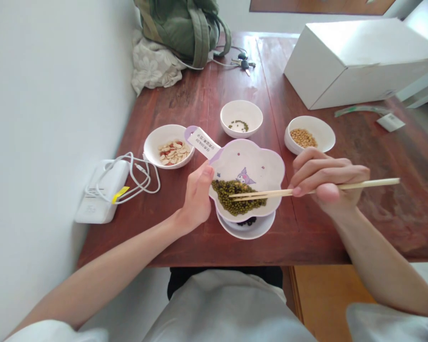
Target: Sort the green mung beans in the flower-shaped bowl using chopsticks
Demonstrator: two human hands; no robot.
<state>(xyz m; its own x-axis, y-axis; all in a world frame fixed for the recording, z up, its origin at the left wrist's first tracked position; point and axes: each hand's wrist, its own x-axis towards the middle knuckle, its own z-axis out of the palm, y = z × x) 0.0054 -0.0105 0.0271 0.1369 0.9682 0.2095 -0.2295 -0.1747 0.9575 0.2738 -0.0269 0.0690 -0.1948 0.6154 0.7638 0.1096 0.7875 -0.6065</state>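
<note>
My left hand (199, 197) grips the left edge of a flower-shaped bowl (260, 164) with a purple rim and a cartoon print, tilted toward me. Green mung beans (235, 202) are heaped at its near side, with a few yellowish bits among them. Closed around a pair of wooden chopsticks (371, 184), my right hand (330, 178) has their tips in the beans. Directly beneath the flower bowl is a white bowl (248, 233) with dark beans (248, 221), partly hidden. A printed paper label (203, 142) lies on the flower bowl's handle.
White bowls hold pale flat nuts or seeds (174, 153), a few green beans (239, 126) and yellow soybeans (303, 137). A white power bank (105, 190) with a cable lies left. Behind are a green bag (180, 28), keys (245, 63) and a large white box (342, 61).
</note>
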